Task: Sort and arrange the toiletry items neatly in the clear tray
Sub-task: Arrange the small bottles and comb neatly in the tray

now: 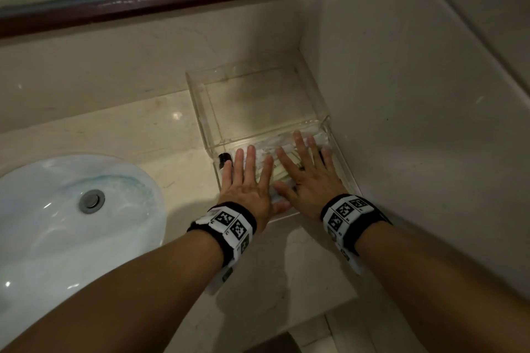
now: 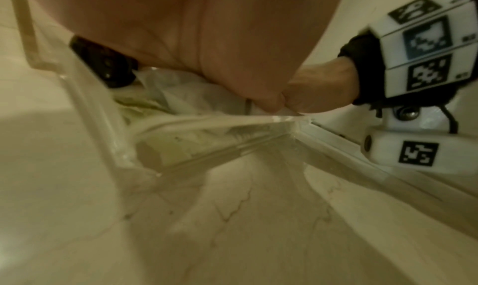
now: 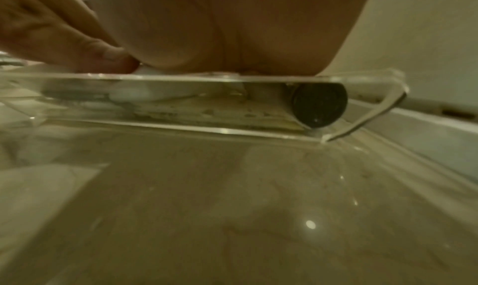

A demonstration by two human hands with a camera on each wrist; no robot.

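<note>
We lay the left hand [image 1: 249, 180] and right hand [image 1: 311, 180] flat, fingers [image 1: 300, 149] straight and gripping nothing, on the toiletry packets [image 1: 282, 162] in the clear tray [image 1: 200, 106] at 1 o'clock on the worktop [image 1: 137, 129]. We press evenly, keeping packets level.

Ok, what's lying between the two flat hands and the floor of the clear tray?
Crinkly white wrapped toiletry packets lie under the left hand and right hand, above the clear tray floor; a black cap lies at the left. The left wrist view shows it best.
</note>
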